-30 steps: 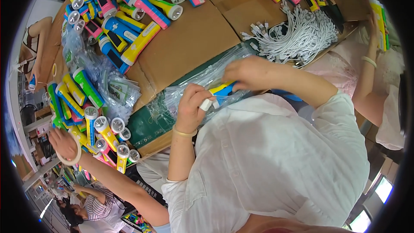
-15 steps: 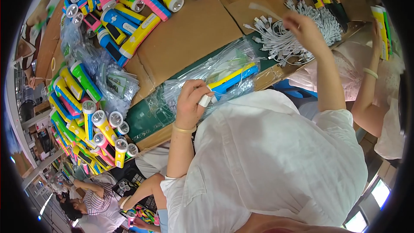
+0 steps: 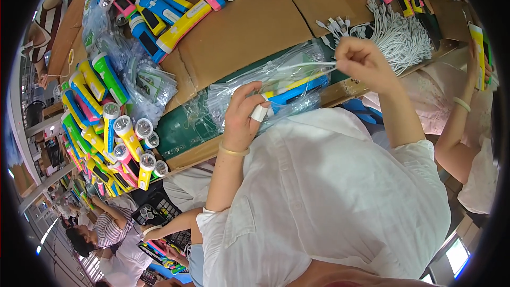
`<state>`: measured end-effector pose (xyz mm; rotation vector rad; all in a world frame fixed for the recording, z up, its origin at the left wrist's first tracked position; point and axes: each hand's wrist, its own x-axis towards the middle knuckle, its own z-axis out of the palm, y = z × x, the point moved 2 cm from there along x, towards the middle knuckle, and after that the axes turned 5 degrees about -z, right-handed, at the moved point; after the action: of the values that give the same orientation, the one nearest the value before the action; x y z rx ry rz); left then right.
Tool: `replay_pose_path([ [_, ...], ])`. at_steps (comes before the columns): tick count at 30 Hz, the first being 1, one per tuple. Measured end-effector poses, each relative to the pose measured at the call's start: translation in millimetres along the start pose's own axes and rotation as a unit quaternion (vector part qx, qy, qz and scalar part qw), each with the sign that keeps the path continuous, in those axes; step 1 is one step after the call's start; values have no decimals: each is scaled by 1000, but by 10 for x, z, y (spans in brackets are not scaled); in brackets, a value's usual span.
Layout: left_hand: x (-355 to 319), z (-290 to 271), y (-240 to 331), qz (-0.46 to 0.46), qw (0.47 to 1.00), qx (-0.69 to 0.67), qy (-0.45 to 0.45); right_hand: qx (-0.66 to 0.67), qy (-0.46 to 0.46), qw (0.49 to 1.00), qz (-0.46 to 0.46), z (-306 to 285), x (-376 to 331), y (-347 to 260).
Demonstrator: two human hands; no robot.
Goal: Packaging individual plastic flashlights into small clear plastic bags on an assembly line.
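Note:
A blue and yellow flashlight (image 3: 297,93) lies inside a clear plastic bag (image 3: 313,53) at the table's near edge. My left hand (image 3: 241,114) is at the bag's left end, thumb and fingers closed on its mouth, the index finger partly raised. Something white, like a wrap (image 3: 258,112), covers one finger of this hand. Above the bag's right end, my right hand (image 3: 362,62) pinches a white cable (image 3: 308,66), which stretches leftward over the bag. A pile of white USB cables (image 3: 398,37) lies beyond that hand.
Colourful flashlights (image 3: 114,138) are heaped at the left, with more (image 3: 180,8) at the far left and far right. Clear bags (image 3: 146,87) lie between the left heaps. Cardboard (image 3: 239,37) covers much of the table. A co-worker's hand (image 3: 481,64) holds flashlights at the right.
My right hand has moved from over the cable pile toward the bag, bringing the white cable along. My left hand stays at the bag's mouth. The whole view has shifted slightly.

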<state>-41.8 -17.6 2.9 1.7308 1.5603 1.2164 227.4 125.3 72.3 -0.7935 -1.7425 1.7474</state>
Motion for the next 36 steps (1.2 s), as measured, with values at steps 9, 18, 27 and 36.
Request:
replay_pose_path([
  [9,-68,-48,74,-17,999,32,40,-237,-133,962,35,207,120,-44],
  [18,-121,-129,218,-119,990,28,69,-338,-191,910,-143,723,465,251],
  [27,-141,-113,257,-102,989,-11,104,-151,-263,952,-40,1016,654,279],
  [36,-462,-164,-48,-228,955,-133,133,-313,-180,925,-116,386,387,384],
])
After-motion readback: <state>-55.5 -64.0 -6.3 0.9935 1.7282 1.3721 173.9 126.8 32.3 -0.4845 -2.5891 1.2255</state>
